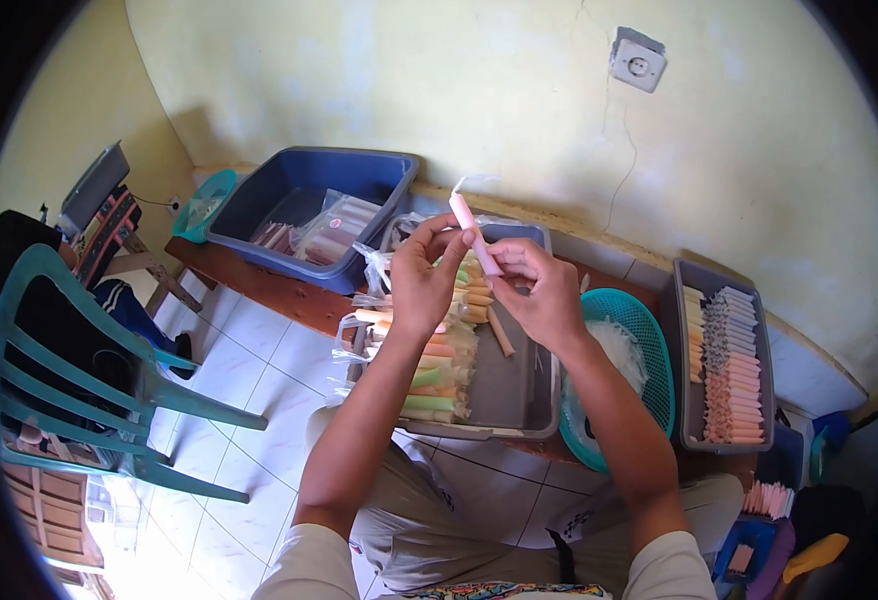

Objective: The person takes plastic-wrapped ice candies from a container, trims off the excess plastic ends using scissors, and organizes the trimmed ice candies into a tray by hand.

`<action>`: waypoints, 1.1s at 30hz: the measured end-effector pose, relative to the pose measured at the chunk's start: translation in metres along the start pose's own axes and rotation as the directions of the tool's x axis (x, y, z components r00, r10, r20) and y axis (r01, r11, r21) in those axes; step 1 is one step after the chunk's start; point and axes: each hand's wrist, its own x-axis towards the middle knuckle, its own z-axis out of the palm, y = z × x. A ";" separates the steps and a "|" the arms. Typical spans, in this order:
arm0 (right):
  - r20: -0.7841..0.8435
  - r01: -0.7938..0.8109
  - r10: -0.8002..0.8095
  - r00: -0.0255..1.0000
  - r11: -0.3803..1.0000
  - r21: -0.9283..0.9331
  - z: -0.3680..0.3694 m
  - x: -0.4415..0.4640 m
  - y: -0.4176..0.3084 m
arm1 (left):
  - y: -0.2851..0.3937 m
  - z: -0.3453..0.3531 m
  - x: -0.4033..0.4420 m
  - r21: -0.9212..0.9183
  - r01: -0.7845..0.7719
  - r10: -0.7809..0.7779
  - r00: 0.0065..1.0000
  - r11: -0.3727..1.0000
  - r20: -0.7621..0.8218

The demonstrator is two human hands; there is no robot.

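Observation:
A pink stick-shaped packet (467, 220) with a clear wrapper end at its top is held between both hands. My left hand (427, 275) pinches its upper middle part with thumb and fingers. Around its lower end close the fingertips of my right hand (534, 290). Beneath the hands, a grey tray (519, 405) holds rows of orange, yellow and green sticks (434, 375) in clear wrappers. One brownish stick (500, 331) lies apart from the rows in this tray.
A dark blue tub (289, 170) with wrapped packs stands at the left. On the right are a teal basket (649, 330) of clear plastic and a grey tray (694, 400) of sticks in rows. A green chair (79, 410) stands at far left.

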 end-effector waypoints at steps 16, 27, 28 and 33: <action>0.043 -0.104 0.115 0.992 0.975 -0.198 -0.147 -0.118 -0.020 | -0.018 0.119 -0.074 -0.226 0.232 -0.137 0.919 0.946 0.371; 0.125 -0.299 0.506 0.854 0.671 -0.678 -0.154 -0.212 0.030 | -0.038 0.153 -0.087 -0.024 0.214 -0.183 0.882 0.977 0.435; 0.122 -0.307 0.511 0.851 0.671 -0.675 -0.151 -0.216 0.030 | -0.038 0.154 -0.089 -0.019 0.220 -0.189 0.878 0.975 0.440; 0.096 -0.387 0.619 0.779 0.596 -0.703 -0.136 -0.211 0.027 | -0.039 0.154 -0.095 0.022 0.210 -0.198 0.870 0.977 0.451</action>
